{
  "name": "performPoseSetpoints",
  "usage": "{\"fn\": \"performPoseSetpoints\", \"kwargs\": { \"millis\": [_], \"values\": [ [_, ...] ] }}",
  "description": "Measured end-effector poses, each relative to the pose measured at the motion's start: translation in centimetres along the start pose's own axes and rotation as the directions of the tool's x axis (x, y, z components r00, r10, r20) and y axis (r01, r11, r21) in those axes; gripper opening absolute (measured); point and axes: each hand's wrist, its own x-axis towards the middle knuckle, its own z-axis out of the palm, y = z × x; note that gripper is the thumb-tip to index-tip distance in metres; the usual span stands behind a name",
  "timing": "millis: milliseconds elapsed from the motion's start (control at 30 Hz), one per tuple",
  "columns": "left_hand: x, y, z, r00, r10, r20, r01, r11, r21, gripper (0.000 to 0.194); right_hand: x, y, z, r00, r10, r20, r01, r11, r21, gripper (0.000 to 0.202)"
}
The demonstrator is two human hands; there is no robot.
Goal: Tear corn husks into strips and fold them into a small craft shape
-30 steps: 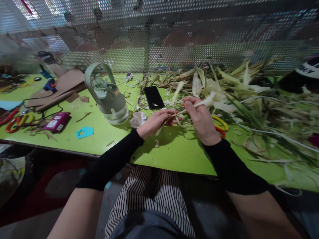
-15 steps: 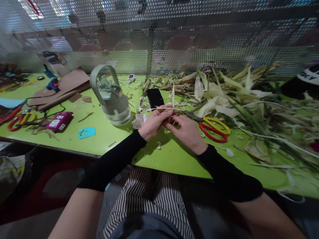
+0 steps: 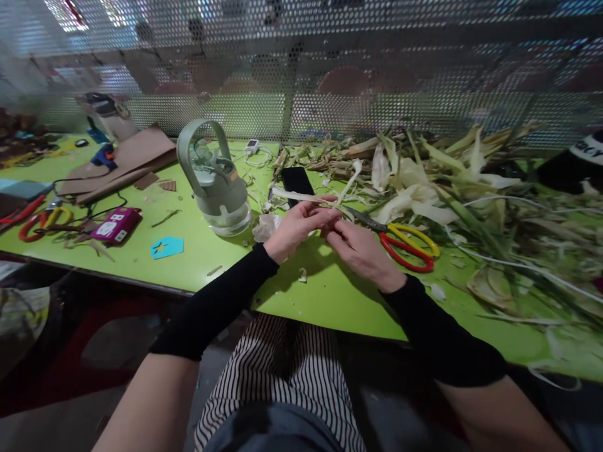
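Observation:
My left hand (image 3: 301, 225) and my right hand (image 3: 360, 246) meet over the front half of the green table, fingertips close together. Between them they pinch a pale corn husk strip (image 3: 306, 197); one end points left past the phone, and another pale length rises to the upper right. Where exactly the fingers grip it is partly hidden. Scissors (image 3: 409, 242) with one red and one yellow handle lie just right of my right hand, blades toward my fingers. A black phone (image 3: 296, 181) lies behind my left hand. A crumpled whitish scrap (image 3: 266, 227) sits beside my left wrist.
A pale green water bottle (image 3: 217, 182) stands left of my hands. A heap of corn husks (image 3: 424, 182) spreads over the right side, crossed by a white cable (image 3: 513, 267). At left are a purple box (image 3: 117, 226), a blue star-cut piece (image 3: 167, 247) and brown paper (image 3: 141, 157).
The husk strip has shifted between my fingers: its left end now reaches farther out, and the upright part leans right. My right hand has turned slightly. The view has moved a little.

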Motion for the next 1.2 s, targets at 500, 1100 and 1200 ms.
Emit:
{"fn": "performPoseSetpoints", "kwargs": {
  "millis": [500, 1100, 1200],
  "values": [
    [-0.2, -0.4, 0.5, 0.996, 0.030, -0.084, -0.035, 0.997, -0.062, 0.013, -0.2, -0.5, 0.5, 0.991, -0.028, 0.128, 0.025, 0.999, 0.031, 0.030],
    [0.1, 0.1, -0.2, 0.992, -0.059, 0.109, 0.040, 0.984, 0.171, 0.011, 0.1, 1.1, -0.2, 0.943, 0.202, -0.266, -0.145, 0.965, 0.218, 0.022],
    [0.2, 0.0, 0.0, 0.999, -0.018, 0.041, 0.010, 0.982, 0.186, 0.013, 0.2, 1.2, 0.0, 0.939, 0.198, -0.280, -0.112, 0.949, 0.295, 0.025]
  ]
}}
